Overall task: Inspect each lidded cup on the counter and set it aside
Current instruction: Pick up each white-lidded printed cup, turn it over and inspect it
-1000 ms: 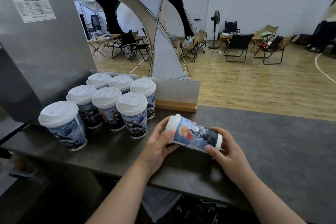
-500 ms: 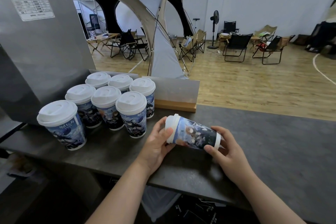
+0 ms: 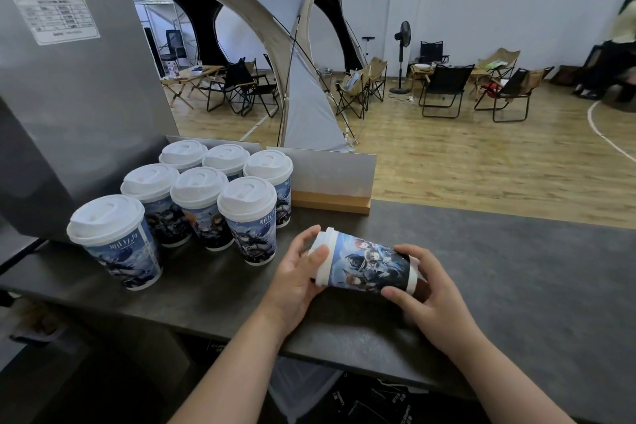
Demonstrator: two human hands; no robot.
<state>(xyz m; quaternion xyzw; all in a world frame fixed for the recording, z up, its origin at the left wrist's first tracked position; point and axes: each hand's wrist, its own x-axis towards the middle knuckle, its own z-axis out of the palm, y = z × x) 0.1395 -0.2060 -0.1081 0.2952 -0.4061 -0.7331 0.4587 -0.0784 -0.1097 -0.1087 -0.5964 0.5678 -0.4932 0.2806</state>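
One cup held sideways, left hand grip curled round its lid end, right hand grip round its base

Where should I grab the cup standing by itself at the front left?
Probably round its printed paper side, below the white lid, coming from the near edge of the counter. The front-left cup stands upright and tapers downward, so a hand wraps it well. Other cups crowd behind and right, and a lid might pop off.
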